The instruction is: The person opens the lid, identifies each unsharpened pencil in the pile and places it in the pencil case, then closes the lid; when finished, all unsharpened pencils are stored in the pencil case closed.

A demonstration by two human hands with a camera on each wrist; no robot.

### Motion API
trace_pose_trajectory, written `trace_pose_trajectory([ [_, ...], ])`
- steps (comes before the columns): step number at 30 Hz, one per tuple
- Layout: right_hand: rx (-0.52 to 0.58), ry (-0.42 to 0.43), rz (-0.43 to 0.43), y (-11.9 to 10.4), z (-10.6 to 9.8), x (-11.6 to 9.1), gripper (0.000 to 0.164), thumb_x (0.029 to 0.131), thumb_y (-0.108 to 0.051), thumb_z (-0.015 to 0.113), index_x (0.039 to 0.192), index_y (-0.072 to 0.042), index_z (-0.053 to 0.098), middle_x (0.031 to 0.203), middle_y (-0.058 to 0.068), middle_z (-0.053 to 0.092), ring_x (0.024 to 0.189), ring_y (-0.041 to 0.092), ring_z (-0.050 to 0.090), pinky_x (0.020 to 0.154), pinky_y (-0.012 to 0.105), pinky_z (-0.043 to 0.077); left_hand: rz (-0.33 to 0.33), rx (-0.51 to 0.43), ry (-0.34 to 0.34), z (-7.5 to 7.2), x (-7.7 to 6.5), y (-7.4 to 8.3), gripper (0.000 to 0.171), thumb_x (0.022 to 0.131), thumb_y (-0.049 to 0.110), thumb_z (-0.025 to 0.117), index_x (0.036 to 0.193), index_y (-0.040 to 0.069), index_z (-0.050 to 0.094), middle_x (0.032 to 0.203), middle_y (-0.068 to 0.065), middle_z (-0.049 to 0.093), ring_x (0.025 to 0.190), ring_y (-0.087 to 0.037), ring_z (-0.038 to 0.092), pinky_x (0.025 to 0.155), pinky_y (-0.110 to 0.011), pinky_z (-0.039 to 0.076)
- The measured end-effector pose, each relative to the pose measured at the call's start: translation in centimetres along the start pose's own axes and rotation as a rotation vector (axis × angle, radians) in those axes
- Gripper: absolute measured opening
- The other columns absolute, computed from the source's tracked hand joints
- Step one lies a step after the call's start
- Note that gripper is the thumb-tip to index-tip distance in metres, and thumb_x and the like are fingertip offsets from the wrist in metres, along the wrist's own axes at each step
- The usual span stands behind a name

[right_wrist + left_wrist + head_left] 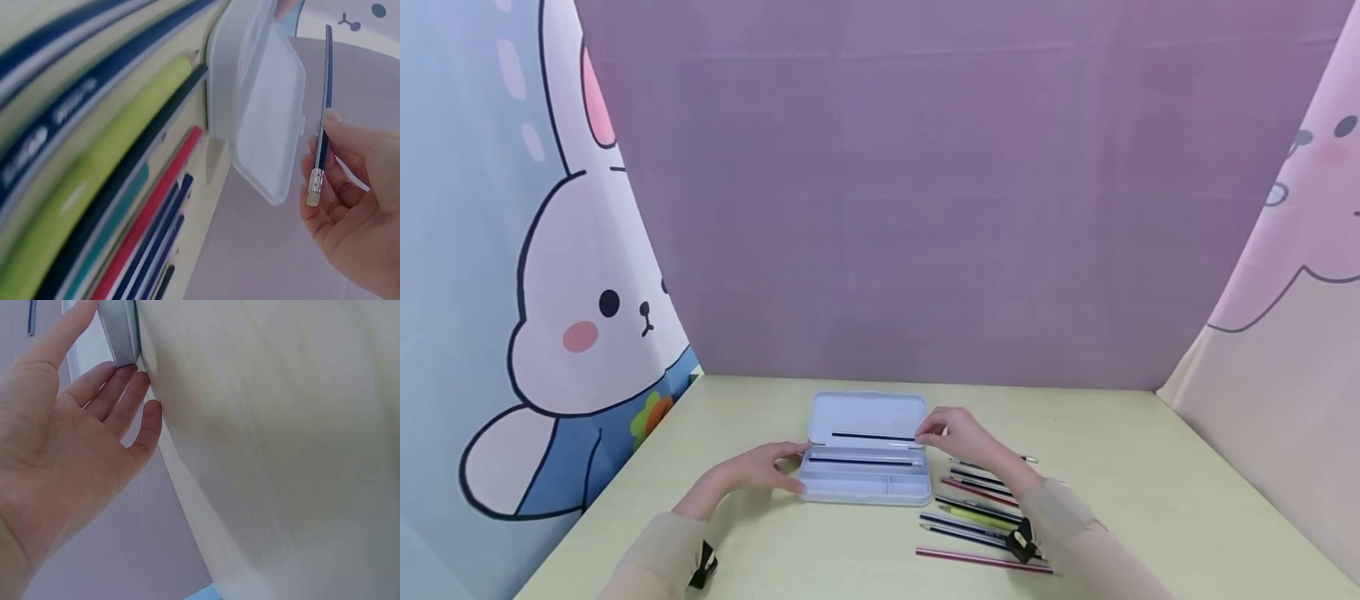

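A dark striped pencil [872,436] with an eraser end is held level by my right hand [951,429]. In the right wrist view the thumb and fingers pinch this pencil [326,94] near its metal-banded eraser [314,198]. Below it stands a pale, opened pencil case [850,489], lid tilted back. Inside the case's long rear compartment lies another dark pencil [857,461]. My left hand [760,468] rests at the case's left end, fingers loosely extended. Fingertips [128,369] touch the case's corner in the left wrist view.
Several pencils lie in a loose row right of the case, among them a yellow-green thick pencil [981,517] and a red striped pencil [977,560]. Black camera mounts [1021,542] sit on the wrists. A purple curtain [880,208] hangs behind the table [1112,442].
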State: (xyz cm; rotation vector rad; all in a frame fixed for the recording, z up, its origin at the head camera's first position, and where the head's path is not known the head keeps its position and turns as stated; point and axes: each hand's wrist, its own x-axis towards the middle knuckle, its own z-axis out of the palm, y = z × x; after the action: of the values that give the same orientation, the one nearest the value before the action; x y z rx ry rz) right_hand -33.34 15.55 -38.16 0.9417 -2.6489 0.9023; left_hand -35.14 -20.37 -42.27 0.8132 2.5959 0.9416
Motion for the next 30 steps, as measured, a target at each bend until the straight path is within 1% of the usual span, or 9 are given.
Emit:
trace_pose_trajectory([
  [3,0.024,-0.026,0.042,-0.2,0.7,0.4,0.009,0.086,-0.014,0.067,0.089,-0.008,0.073,0.082,-0.001,0.068,0.071,0.004,0.053,0.061,0.019,0.046,-0.011,-0.003,-0.004,0.0,0.0,-0.1,0.075,0.079,0.033,0.075,0.139,0.002,0.042,0.137,-0.020,0.048,0.124,-0.037,0.044,0.104,-0.059,0.031],
  [6,0.022,-0.051,0.075,-0.2,1.4,0.8,0.009,0.087,-0.014,0.067,0.089,-0.009,0.073,0.084,-0.001,0.068,0.072,0.005,0.053,0.061,0.019,0.046,-0.015,-0.006,-0.007,0.0,0.1,-0.1,0.075,0.079,0.033,0.075,0.140,0.004,0.043,0.138,-0.020,0.047,0.125,-0.037,0.044,0.104,-0.059,0.031],
  [11,0.008,-0.093,0.111,-0.6,2.4,1.5,0.008,0.087,-0.014,0.066,0.089,-0.009,0.073,0.086,-0.001,0.069,0.075,0.007,0.056,0.064,0.020,0.047,0.001,-0.001,-0.006,0.0,0.1,-0.2,0.074,0.079,0.032,0.075,0.139,0.002,0.043,0.136,-0.020,0.048,0.124,-0.037,0.045,0.104,-0.058,0.032],
  [18,-0.027,-0.160,0.077,-1.0,3.7,2.4,0.008,0.087,-0.013,0.067,0.085,-0.008,0.072,0.083,0.001,0.069,0.071,0.007,0.057,0.063,0.020,0.048,0.019,0.000,-0.004,0.0,-0.1,-0.1,0.075,0.079,0.031,0.074,0.139,0.000,0.042,0.136,-0.020,0.049,0.123,-0.038,0.046,0.104,-0.059,0.031],
  [23,-0.060,-0.169,0.088,-1.3,4.8,2.5,0.006,0.085,-0.012,0.068,0.082,-0.009,0.072,0.079,-0.001,0.069,0.066,0.004,0.054,0.060,0.020,0.046,0.026,0.005,-0.007,0.0,-0.1,-0.1,0.075,0.079,0.032,0.074,0.139,0.000,0.041,0.136,-0.020,0.049,0.123,-0.038,0.046,0.104,-0.059,0.031],
  [30,-0.051,-0.199,0.110,-1.4,5.3,2.4,0.007,0.085,-0.012,0.068,0.080,-0.010,0.071,0.076,-0.003,0.068,0.064,0.002,0.050,0.061,0.019,0.045,0.026,0.004,-0.006,-0.1,-0.2,-0.2,0.076,0.079,0.032,0.074,0.139,-0.001,0.042,0.136,-0.021,0.049,0.123,-0.038,0.046,0.104,-0.059,0.031],
])
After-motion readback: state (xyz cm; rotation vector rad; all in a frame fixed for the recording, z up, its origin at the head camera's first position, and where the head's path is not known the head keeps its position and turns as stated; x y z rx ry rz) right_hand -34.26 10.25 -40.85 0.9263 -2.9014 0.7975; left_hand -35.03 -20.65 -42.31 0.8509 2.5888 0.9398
